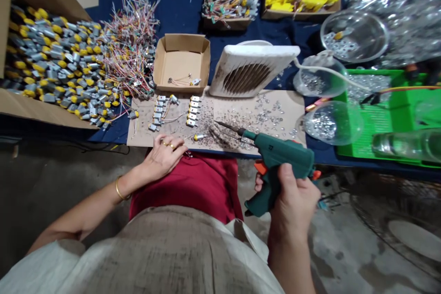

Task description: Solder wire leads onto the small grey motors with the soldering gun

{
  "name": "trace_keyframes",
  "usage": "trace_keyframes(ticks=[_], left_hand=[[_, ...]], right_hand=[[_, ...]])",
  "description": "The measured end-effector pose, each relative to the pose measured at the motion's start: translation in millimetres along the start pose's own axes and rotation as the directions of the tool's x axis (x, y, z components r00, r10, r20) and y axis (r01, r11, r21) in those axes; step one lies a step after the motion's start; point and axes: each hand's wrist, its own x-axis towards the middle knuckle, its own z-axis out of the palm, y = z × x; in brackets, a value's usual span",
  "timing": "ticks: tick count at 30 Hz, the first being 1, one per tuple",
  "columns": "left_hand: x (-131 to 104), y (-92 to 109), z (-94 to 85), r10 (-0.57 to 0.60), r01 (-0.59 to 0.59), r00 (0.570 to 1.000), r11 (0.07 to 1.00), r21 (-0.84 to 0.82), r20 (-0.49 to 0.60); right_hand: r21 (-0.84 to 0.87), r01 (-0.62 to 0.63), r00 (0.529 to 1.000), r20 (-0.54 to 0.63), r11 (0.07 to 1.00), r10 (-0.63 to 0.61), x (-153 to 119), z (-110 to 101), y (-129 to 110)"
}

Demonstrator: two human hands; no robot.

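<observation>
Soldering gun [282, 152], gripped far back in right hand [295, 195], presumably for heat clearance, points across cardboard sheet [291, 106]; left hand [164, 157], grasp unclear, rests at sheet's near edge beside one motor [199, 137].

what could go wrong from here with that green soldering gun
The tip of the green soldering gun points toward a row of motors; a slip might scorch one. If hot, it could also burn the left hand nearby. The lone yellow-ended motor near the edge of the board may roll off if nudged.
</observation>
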Motion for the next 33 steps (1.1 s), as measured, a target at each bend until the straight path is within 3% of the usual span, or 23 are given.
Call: trace_keyframes(ticks=[3,8,15,18,20,23,27,31,33], left_hand=[[-0.4,-4.0,4.2,-0.055,0.054,0.998,0.998,-0.035,-0.027],[-11.7,-14.1,1.7,-0.280,0.267,0.957,0.951,-0.157,-0.072],[-29.2,9.5,12.7,-0.443,0.423,0.895,0.880,-0.217,-0.048],[-26.2,8.8,12.4,-0.509,0.481,0.859,0.841,-0.246,-0.059],[-22.9,2.5,9.3,-0.509,0.479,0.859,0.836,-0.268,-0.052],[-19.2,-5.5,2.7,-0.435,0.406,0.900,0.861,-0.307,-0.029],[-21.0,2.0,-0.5,-0.421,0.397,0.906,0.885,-0.245,-0.052],[-32.1,18.8,10.0,-0.479,0.513,0.858,0.797,-0.320,0.184],[-37.1,22.9,16.8,-0.517,0.556,0.830,0.736,-0.386,0.209]], right_hand=[[0.018,-0.008,1.000,-0.001,1.000,0.008,-4.1,-2.1,0.5],[0.023,-0.020,0.999,-0.031,1.000,0.021,-6.5,-6.1,1.0],[0.087,-0.061,0.998,0.017,0.994,0.060,-1.1,5.8,0.2],[0.125,-0.094,0.994,0.059,0.988,0.087,1.6,12.7,0.3],[0.155,-0.118,0.992,0.070,0.981,0.108,4.2,17.7,1.7],[0.224,-0.173,0.978,0.153,0.959,0.140,7.9,27.0,5.3],[0.323,-0.310,0.931,0.295,0.894,0.216,10.6,39.8,10.8],[0.378,-0.270,0.945,0.280,0.886,0.168,13.3,47.3,15.7],[0.398,-0.203,0.962,0.250,0.895,0.108,16.4,51.2,17.9]])
